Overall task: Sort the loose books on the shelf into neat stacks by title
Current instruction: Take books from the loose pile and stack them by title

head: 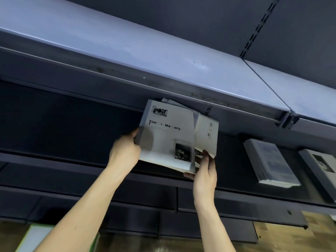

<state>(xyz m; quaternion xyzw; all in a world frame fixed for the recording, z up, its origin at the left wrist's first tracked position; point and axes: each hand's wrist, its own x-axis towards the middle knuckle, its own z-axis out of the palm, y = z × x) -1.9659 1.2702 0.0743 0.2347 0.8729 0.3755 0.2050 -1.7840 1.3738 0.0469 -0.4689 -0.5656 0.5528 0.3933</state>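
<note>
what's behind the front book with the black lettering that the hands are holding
More pale books of the same look are fanned out behind the front book, gripped by the left hand and right hand. Their number and titles are hidden.

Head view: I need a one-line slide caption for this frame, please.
Both hands, left hand and right hand, hold pale books under the dark shelf.

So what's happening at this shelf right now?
A person is holding a bunch of pale books up against the dark shelf, under the upper board. The left hand grips their left edge; the right hand supports the bottom right corner. The front cover reads roughly "Time & Memory". The books look fanned, not squared up. Two dark stacks already lie further right.
</note>
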